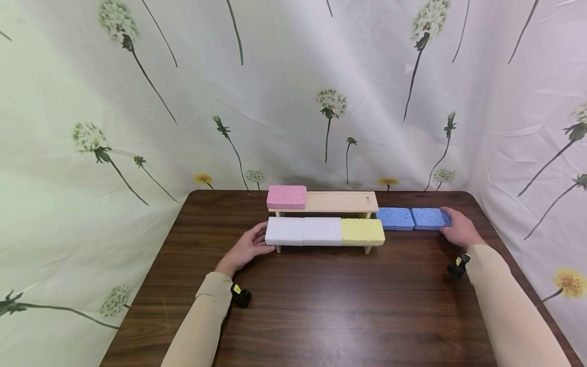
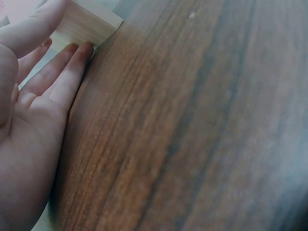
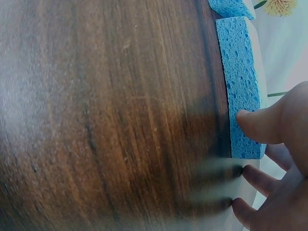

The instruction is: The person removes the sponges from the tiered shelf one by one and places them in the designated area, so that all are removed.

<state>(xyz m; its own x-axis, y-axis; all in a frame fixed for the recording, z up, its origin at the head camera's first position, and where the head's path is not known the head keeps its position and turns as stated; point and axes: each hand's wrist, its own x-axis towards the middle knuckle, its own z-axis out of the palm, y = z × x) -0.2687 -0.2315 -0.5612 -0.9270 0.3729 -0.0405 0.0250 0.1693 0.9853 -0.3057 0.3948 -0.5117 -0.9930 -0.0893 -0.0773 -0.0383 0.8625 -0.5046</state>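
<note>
My left hand point(image 1: 247, 247) holds the left end of the front wooden rack point(image 1: 278, 250), thumb toward the front. In the left wrist view its fingertips rest against the pale wood point(image 2: 89, 26). Two white sponge blocks point(image 1: 284, 232) and a yellow sponge point(image 1: 363, 232) sit in a row on that rack. To the right, my right hand point(image 1: 459, 229) pinches the right end of a blue sponge point(image 1: 431, 218); in the right wrist view the thumb point(image 3: 260, 126) presses its near side. Another blue sponge point(image 1: 395, 219) lies just left of it, end to end.
Behind the front rack stands a second wooden rack point(image 1: 337, 202), with a pink sponge point(image 1: 286, 197) on its left end. All this stands on a dark wood table point(image 1: 321, 306). A flower-print cloth point(image 1: 284, 102) hangs behind and along the sides.
</note>
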